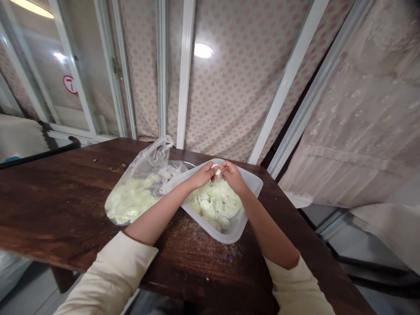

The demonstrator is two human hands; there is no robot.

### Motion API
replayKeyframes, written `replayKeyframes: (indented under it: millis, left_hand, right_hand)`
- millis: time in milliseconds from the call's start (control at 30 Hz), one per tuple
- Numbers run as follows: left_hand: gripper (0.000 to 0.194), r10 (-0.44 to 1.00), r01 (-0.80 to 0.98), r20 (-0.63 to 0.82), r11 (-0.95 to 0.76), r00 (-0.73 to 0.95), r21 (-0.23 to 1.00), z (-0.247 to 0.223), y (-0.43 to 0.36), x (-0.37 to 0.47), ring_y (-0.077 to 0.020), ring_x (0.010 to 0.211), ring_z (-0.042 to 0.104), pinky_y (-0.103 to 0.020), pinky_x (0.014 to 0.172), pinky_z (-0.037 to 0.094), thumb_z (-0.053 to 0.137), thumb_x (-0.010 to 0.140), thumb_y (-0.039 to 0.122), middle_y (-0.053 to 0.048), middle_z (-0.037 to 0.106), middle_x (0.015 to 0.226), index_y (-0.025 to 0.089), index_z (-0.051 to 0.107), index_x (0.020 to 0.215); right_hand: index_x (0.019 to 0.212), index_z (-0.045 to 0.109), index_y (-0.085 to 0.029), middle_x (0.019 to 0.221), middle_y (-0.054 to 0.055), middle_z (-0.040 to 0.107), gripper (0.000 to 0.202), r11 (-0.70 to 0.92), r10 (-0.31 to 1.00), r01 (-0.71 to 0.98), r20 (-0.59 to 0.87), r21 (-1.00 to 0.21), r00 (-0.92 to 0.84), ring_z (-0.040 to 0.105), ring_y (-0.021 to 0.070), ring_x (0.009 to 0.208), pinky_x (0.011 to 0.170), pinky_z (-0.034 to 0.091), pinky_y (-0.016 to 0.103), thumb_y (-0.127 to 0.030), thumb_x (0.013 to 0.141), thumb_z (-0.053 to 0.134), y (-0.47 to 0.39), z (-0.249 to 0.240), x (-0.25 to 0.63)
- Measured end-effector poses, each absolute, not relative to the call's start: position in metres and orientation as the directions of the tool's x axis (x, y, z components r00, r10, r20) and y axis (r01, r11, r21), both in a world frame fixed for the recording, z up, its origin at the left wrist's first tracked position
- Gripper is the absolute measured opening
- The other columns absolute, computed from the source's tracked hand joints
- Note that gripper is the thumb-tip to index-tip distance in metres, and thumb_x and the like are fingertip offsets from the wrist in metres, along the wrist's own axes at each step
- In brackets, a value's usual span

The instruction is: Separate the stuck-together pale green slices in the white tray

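A white plastic tub [226, 238] stands at an angle on the table. It holds a heap of pale green-white pieces [216, 203] that look like cauliflower florets. Above the tub's far half, my left hand [205, 174] and my right hand [231, 176] meet, fingertips closed together. Between them they pinch one small pale floret [216, 170]; some of it is hidden by the fingers. Left of the tub, beside my left forearm, lies a clear plastic bag [154, 159] with more of the same pale pieces inside.
The dark wooden table [59, 192] has crumbs [197, 238] scattered in front of the tub. Part of a metal rim [188, 165] shows behind the bag. A rubber band [117, 168] lies toward the back left. Framed glass panels with a dotted curtain [236, 87] stand behind the table.
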State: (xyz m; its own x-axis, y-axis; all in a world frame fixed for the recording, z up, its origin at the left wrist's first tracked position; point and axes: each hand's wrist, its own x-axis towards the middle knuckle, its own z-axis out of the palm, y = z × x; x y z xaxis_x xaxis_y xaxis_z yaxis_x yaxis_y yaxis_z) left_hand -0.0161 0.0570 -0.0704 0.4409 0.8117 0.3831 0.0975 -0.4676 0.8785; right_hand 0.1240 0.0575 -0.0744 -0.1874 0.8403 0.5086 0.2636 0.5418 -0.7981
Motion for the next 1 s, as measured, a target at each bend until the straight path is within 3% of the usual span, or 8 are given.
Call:
replayKeyframes:
  millis: [333, 500, 667, 767, 867, 933, 1000]
  left_hand:
    - [0.037, 0.876, 0.324, 0.320, -0.439, 0.361, 0.838, -0.073, 0.060, -0.019, -0.0098, 0.046, 0.046, -0.025, 0.053, 0.035, 0.037, 0.078, 0.046, 0.002, 0.047, 0.048, 0.017, 0.041, 0.057]
    - [0.036, 0.872, 0.289, 0.323, -0.438, 0.368, 0.852, -0.072, 0.061, -0.019, -0.0088, 0.045, 0.044, -0.023, 0.051, 0.034, 0.042, 0.076, 0.045, 0.003, 0.045, 0.045, 0.016, 0.041, 0.053]
    - [0.036, 0.864, 0.284, 0.353, -0.461, 0.358, 0.841, -0.073, 0.065, -0.019, -0.0087, 0.045, 0.045, -0.023, 0.051, 0.035, 0.041, 0.076, 0.046, 0.003, 0.046, 0.048, 0.016, 0.043, 0.056]
    - [0.034, 0.864, 0.241, 0.363, -0.457, 0.349, 0.856, -0.073, 0.065, -0.019, -0.0078, 0.045, 0.044, -0.022, 0.051, 0.035, 0.041, 0.077, 0.045, 0.003, 0.046, 0.050, 0.016, 0.044, 0.059]
    - [0.034, 0.830, 0.177, 0.388, -0.485, 0.401, 0.856, -0.070, 0.062, -0.018, -0.0070, 0.046, 0.043, -0.021, 0.049, 0.034, 0.041, 0.078, 0.045, 0.003, 0.045, 0.050, 0.015, 0.044, 0.062]
    - [0.033, 0.820, 0.138, 0.380, -0.475, 0.428, 0.869, -0.068, 0.059, -0.017, -0.0068, 0.046, 0.044, -0.021, 0.048, 0.035, 0.041, 0.079, 0.044, 0.003, 0.046, 0.052, 0.015, 0.044, 0.063]
    - [0.030, 0.831, 0.124, 0.356, -0.444, 0.428, 0.888, -0.067, 0.057, -0.016, -0.0067, 0.047, 0.045, -0.021, 0.047, 0.035, 0.044, 0.078, 0.042, 0.003, 0.047, 0.055, 0.015, 0.043, 0.065]
  right_hand:
    - [0.063, 0.042, -0.020, 0.053, -0.003, 0.040, 0.024, 0.516, 0.800, 0.649, 0.585, -0.559, -0.133, 0.039, 0.0121, 0.053, 0.053, 0.030, 0.024, -0.034, 0.082, 0.035, 0.051, -0.072, 0.126]
    - [0.063, 0.042, -0.021, 0.053, -0.002, 0.041, 0.024, 0.483, 0.801, 0.690, 0.591, -0.539, -0.100, 0.041, 0.0134, 0.056, 0.056, 0.031, 0.024, -0.033, 0.081, 0.033, 0.051, -0.072, 0.125]
    - [0.061, 0.040, -0.021, 0.055, -0.002, 0.044, 0.022, 0.313, 0.845, 0.769, 0.533, -0.557, 0.041, 0.042, 0.0145, 0.058, 0.057, 0.031, 0.026, -0.032, 0.080, 0.036, 0.057, -0.076, 0.134]
    - [0.065, 0.040, -0.021, 0.057, -0.002, 0.045, 0.022, 0.262, 0.886, 0.711, 0.455, -0.652, 0.090, 0.043, 0.0138, 0.057, 0.057, 0.032, 0.026, -0.038, 0.079, 0.039, 0.061, -0.079, 0.136]
    - [0.072, 0.043, -0.020, 0.059, -0.003, 0.046, 0.029, 0.380, 0.902, 0.510, 0.432, -0.772, -0.018, 0.044, 0.0118, 0.054, 0.054, 0.034, 0.024, -0.046, 0.081, 0.032, 0.061, -0.079, 0.132]
    - [0.073, 0.045, -0.020, 0.058, -0.003, 0.045, 0.031, 0.457, 0.886, 0.390, 0.446, -0.800, -0.124, 0.043, 0.0108, 0.052, 0.051, 0.034, 0.023, -0.048, 0.080, 0.034, 0.060, -0.077, 0.127]
    - [0.070, 0.045, -0.020, 0.056, -0.003, 0.043, 0.028, 0.508, 0.859, 0.375, 0.486, -0.775, -0.160, 0.040, 0.0101, 0.050, 0.050, 0.033, 0.023, -0.045, 0.079, 0.039, 0.057, -0.075, 0.124]
